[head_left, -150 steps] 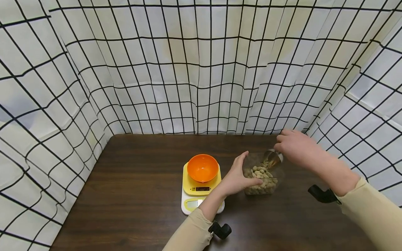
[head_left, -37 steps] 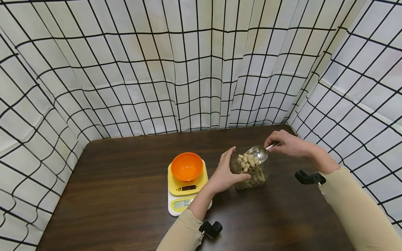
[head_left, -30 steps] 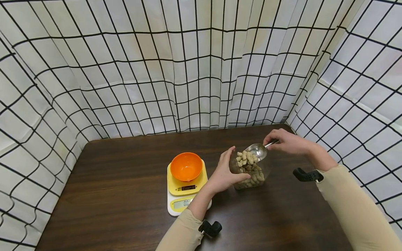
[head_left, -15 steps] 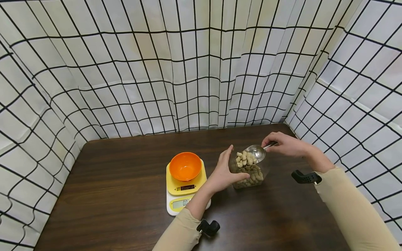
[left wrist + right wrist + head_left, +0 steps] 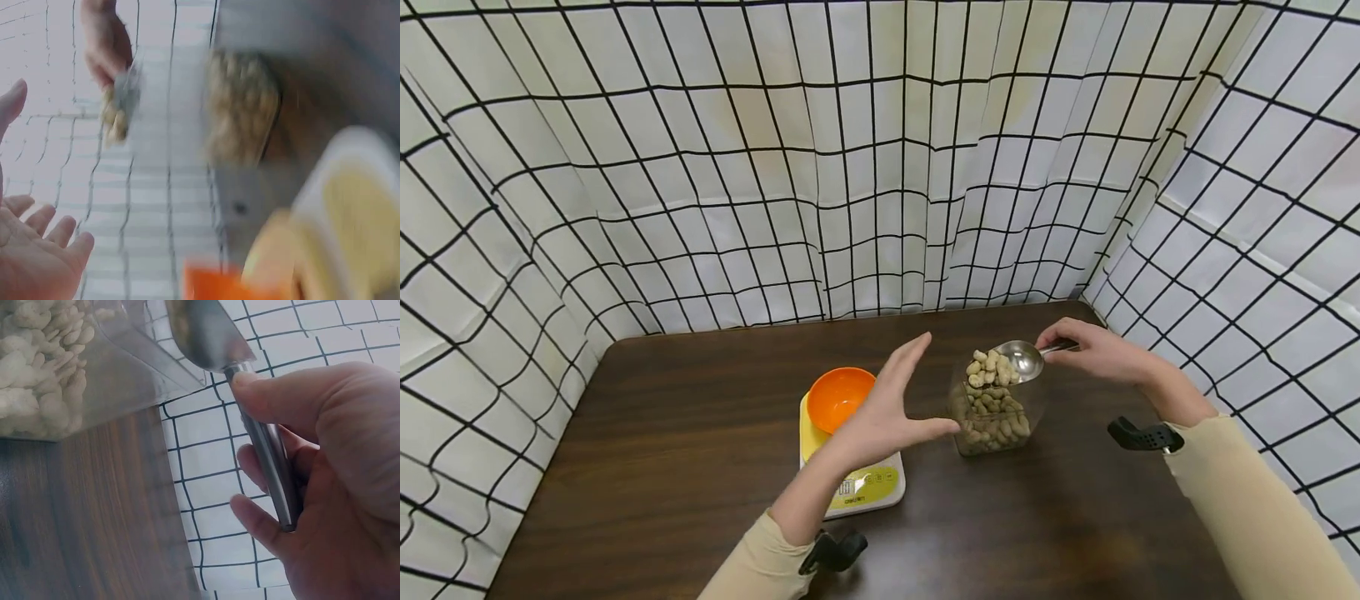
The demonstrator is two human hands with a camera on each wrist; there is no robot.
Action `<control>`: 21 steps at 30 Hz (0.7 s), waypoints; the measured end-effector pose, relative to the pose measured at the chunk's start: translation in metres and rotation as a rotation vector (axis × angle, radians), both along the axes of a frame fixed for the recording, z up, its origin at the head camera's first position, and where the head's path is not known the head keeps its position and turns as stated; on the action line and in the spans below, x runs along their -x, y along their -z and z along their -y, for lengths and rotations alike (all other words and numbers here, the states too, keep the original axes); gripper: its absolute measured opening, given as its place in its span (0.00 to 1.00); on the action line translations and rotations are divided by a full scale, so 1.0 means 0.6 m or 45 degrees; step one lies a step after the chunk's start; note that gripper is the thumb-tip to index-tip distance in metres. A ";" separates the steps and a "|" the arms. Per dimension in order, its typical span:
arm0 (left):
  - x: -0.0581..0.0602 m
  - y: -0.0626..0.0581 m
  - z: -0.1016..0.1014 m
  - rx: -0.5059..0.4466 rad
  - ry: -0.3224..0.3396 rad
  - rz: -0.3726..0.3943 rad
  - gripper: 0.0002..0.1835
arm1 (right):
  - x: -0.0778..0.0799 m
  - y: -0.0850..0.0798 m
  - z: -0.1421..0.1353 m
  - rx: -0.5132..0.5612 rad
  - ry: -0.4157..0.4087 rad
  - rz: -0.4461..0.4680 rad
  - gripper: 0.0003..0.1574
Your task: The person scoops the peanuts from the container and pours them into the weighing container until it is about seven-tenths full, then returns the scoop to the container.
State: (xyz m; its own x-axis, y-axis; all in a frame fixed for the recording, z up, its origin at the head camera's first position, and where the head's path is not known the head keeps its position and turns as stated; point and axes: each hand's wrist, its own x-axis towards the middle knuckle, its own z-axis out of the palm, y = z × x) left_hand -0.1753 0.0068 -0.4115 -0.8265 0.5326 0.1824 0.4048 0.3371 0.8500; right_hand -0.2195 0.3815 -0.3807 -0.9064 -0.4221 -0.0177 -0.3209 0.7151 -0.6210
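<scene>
My right hand (image 5: 1093,350) grips the handle of a metal scoop (image 5: 1024,360), thumb along it in the right wrist view. The scoop carries several peanuts in their shells (image 5: 988,367) above a clear plastic container (image 5: 1033,414). More peanuts (image 5: 53,375) lie inside that container. My left hand (image 5: 880,417) is in the air, thumb and fingers spread, apart from the container and nearer the scale. It hides part of an orange bowl (image 5: 837,397) standing on a yellow and white kitchen scale (image 5: 880,492). The left wrist view is blurred.
A dark wooden table (image 5: 685,433) carries everything. White curtains with a black grid pattern (image 5: 865,167) close off the back and both sides. The table's back right corner lies just beyond my right hand.
The scoop first dipped into the container, then rose loaded with peanuts. My left hand has let go of the container and moved left, over the scale. The right hand stays near its place.
</scene>
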 end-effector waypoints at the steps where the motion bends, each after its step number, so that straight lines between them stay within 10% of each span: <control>1: 0.001 -0.007 0.020 0.018 -0.005 -0.037 0.60 | -0.002 -0.002 0.001 0.005 0.016 -0.004 0.14; 6: 0.011 -0.020 0.128 0.161 -0.081 -0.130 0.59 | -0.013 -0.013 0.015 0.026 0.055 -0.037 0.15; 11: 0.031 0.020 0.205 0.300 -0.130 -0.064 0.62 | -0.026 -0.027 0.042 0.064 0.040 -0.086 0.13; 21: 0.051 0.103 0.237 0.354 -0.137 0.100 0.64 | -0.021 -0.010 0.142 0.082 -0.085 -0.083 0.10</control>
State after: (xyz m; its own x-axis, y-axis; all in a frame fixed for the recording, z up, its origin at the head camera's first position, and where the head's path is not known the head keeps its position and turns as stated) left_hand -0.2061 -0.1356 -0.4730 -0.8867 0.4616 -0.0249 0.2908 0.5988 0.7462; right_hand -0.2067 0.2964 -0.3749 -0.8745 -0.4800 0.0696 -0.4077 0.6499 -0.6414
